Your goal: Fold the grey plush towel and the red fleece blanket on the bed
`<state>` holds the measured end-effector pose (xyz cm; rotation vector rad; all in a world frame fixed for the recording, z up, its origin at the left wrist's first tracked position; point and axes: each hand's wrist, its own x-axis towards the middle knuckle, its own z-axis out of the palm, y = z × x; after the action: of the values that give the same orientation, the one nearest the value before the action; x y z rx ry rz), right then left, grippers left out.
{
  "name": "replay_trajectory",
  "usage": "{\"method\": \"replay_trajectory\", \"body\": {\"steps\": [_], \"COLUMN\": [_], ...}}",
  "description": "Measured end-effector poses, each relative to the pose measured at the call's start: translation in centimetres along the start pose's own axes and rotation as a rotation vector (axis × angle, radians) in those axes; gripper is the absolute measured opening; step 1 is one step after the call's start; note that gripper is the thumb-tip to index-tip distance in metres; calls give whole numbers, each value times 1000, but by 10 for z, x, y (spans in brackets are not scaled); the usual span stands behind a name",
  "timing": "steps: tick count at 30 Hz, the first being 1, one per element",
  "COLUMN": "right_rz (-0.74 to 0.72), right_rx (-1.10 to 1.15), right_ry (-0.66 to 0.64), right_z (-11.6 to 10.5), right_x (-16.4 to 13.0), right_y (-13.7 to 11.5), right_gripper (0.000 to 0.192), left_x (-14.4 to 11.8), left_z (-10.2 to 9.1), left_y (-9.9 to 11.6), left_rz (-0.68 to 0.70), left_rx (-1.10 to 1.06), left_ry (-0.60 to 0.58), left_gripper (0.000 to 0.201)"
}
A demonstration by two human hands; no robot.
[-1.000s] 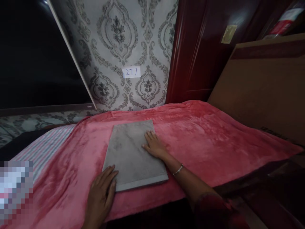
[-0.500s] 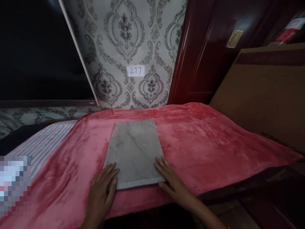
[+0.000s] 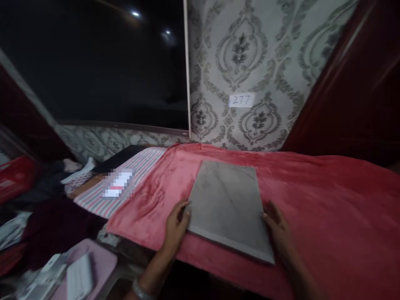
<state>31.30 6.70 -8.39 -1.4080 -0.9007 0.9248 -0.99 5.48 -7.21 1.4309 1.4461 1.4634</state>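
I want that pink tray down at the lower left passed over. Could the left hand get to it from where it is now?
Probably yes. The left hand only rests against the grey slab, gripping nothing, and the pink tray sits lower-left with nothing visible between them.

Slab (image 3: 229, 204): I see a flat grey rectangle with faint marble veining.
Pose: lying flat, slightly skewed.
Place: on the red blanket (image 3: 328, 200), near its front edge.

Open red blanket (image 3: 328, 208) stretches right of the grey slab (image 3: 229, 204). Left (past the striped sheet (image 3: 125, 183)), heaped clothes (image 3: 46, 216) crowd the way.
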Motion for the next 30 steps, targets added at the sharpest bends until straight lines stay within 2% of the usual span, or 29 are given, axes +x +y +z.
{"method": "replay_trajectory", "body": {"steps": [3,8,11,15,19,22,27,30], "right_rz": [47,124,191,309,458,535,544,486], "right_rx": [-9,33,93,204,171,147,157,180], "right_ry": [-4,-64,-104,-248,-348,-362,-375,-381], "right_z": [5,5,0,-7,-8,-5,3,8], "right_x": [-4,-6,-6,-2,5,8,1,-7], "right_y": [0,5,5,-4,-12,-14,-21,-28], "right_gripper": [88,79,75,65,51,47,53,55], "left_x": [7,11,11,18,26,28,30,33], "left_z": [-5,-15,-17,-15,-8,-5,-6,-3], "left_y": [9,14,11,8,6,2,4,14], "left_rz": [-175,-302,-345,-389,-379,-381,-445,-384], "left_rx": [-248,-478,-465,-448,-445,-447,-443,-438], "left_ry": [0,-118,-179,-208,-173,-209,-278,-340], "left_gripper": [39,57,71,84,87,91,94,86]}}
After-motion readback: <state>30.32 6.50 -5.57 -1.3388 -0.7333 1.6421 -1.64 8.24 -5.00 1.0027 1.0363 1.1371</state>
